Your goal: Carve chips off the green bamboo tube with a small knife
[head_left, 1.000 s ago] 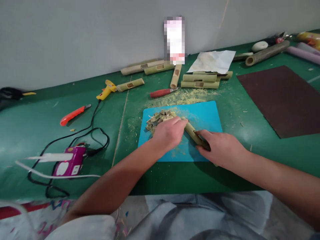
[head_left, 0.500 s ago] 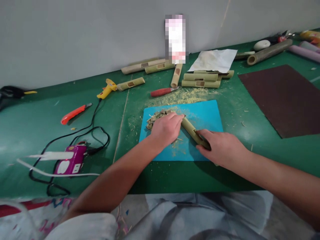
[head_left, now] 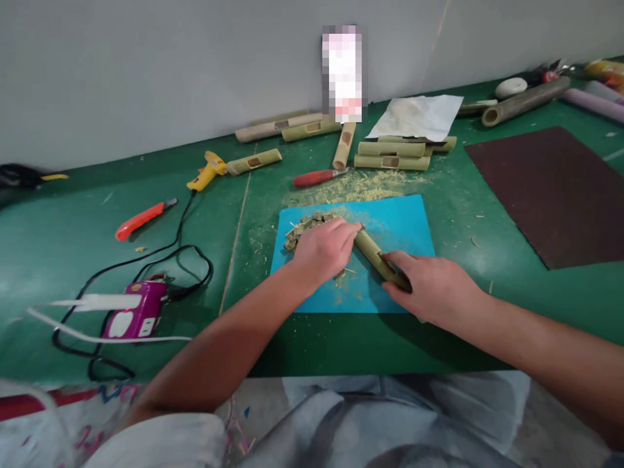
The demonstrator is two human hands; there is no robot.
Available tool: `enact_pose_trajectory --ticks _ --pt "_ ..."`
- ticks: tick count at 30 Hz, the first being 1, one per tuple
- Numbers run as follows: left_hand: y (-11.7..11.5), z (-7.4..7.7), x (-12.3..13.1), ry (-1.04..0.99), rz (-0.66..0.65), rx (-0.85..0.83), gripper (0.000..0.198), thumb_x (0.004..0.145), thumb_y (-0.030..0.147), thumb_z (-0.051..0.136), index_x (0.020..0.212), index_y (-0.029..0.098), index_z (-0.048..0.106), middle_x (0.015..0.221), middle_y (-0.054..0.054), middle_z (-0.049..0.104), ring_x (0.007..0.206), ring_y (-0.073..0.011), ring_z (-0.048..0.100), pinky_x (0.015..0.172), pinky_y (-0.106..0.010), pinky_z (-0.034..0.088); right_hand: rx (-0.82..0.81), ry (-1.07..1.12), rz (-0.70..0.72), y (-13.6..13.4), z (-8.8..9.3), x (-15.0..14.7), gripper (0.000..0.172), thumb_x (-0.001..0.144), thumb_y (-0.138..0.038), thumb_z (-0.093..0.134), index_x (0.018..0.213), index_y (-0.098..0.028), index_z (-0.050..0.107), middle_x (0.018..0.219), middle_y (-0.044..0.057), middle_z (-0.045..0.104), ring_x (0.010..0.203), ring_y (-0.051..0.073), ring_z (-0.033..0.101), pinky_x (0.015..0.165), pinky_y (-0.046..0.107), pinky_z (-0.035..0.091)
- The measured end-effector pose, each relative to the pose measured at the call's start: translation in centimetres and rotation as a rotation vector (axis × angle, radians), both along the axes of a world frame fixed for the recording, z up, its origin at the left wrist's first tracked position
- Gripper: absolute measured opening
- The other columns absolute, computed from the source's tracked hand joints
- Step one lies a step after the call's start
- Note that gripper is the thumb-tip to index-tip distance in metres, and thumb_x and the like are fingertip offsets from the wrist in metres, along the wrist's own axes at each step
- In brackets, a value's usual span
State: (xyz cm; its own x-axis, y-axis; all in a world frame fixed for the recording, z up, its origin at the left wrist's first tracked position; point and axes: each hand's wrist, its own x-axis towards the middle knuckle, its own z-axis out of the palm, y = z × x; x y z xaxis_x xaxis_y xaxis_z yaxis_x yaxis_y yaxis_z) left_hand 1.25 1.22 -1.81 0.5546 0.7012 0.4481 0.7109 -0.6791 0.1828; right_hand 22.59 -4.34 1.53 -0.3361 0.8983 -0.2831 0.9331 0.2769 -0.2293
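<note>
A green bamboo tube point(head_left: 373, 251) lies slantwise on a blue mat point(head_left: 400, 227). My right hand point(head_left: 433, 287) is closed around the tube's near end. My left hand point(head_left: 324, 250) rests knuckles-up at the tube's far end, fingers curled, beside a pile of small bamboo chips point(head_left: 307, 227). What the left fingers hold, if anything, is hidden under the hand. Loose shavings lie on the mat below the left hand.
Several cut bamboo tubes point(head_left: 392, 156) lie by the wall, with a red-handled knife point(head_left: 316, 177), a yellow glue gun point(head_left: 207, 172), an orange cutter point(head_left: 141, 221), a purple power strip point(head_left: 136, 315) with cables, white paper point(head_left: 419, 117) and a dark brown sheet point(head_left: 550, 188).
My left hand slid a little left and back along the tube, uncovering more of it and some shavings on the mat. The right hand stayed put.
</note>
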Motion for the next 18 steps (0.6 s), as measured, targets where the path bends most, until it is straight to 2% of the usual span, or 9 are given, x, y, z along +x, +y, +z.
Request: enact_pose_trajectory --ticks 2,5,10,14,18 --pt "-0.11 -0.02 0.02 0.001 0.006 0.003 0.032 0.104 0.026 0.042 0.111 0.014 0.071 0.092 -0.009 0.074 0.081 -0.0175 0.07 0.07 -0.027 0.055 -0.004 0.006 0.006 0.0 0.0 -0.03 0.035 0.091 -0.04 0.048 0.119 -0.023 0.06 0.091 0.006 0.074 0.071 0.021 0.065 0.053 0.031 0.025" --pt "-0.35 0.01 0.1 0.036 -0.058 -0.034 0.033 0.105 0.028 0.041 0.111 0.015 0.071 0.09 -0.008 0.073 0.08 -0.017 0.07 0.069 -0.026 0.054 -0.026 -0.007 0.011 -0.02 -0.07 -0.1 0.031 0.09 -0.039 0.048 0.111 -0.021 0.062 0.09 0.006 0.074 0.071 0.022 0.066 0.053 0.032 0.023" --pt "-0.27 0.06 0.06 0.018 0.013 -0.011 0.034 0.105 0.028 0.041 0.111 0.014 0.071 0.092 -0.009 0.073 0.08 -0.018 0.07 0.068 -0.027 0.053 -0.013 -0.001 -0.014 -0.04 -0.09 -0.11 0.036 0.09 -0.042 0.049 0.12 -0.025 0.059 0.093 0.005 0.075 0.072 0.021 0.066 0.053 0.031 0.023" --pt "-0.13 0.06 0.01 0.049 -0.067 -0.057 0.035 0.106 0.029 0.038 0.11 0.015 0.07 0.091 -0.009 0.072 0.081 -0.0184 0.069 0.068 -0.027 0.052 -0.028 -0.019 0.004 -0.02 0.25 -0.07 0.028 0.091 -0.039 0.05 0.11 -0.023 0.061 0.09 0.006 0.074 0.073 0.021 0.067 0.054 0.032 0.025" --pt "0.07 0.09 -0.02 0.058 0.022 -0.007 0.036 0.105 0.027 0.037 0.109 0.013 0.07 0.087 -0.01 0.071 0.077 -0.0188 0.067 0.067 -0.029 0.052 -0.007 0.001 -0.016 -0.01 0.22 -0.07 0.036 0.09 -0.041 0.051 0.121 -0.025 0.059 0.094 0.006 0.075 0.074 0.022 0.067 0.053 0.031 0.025"
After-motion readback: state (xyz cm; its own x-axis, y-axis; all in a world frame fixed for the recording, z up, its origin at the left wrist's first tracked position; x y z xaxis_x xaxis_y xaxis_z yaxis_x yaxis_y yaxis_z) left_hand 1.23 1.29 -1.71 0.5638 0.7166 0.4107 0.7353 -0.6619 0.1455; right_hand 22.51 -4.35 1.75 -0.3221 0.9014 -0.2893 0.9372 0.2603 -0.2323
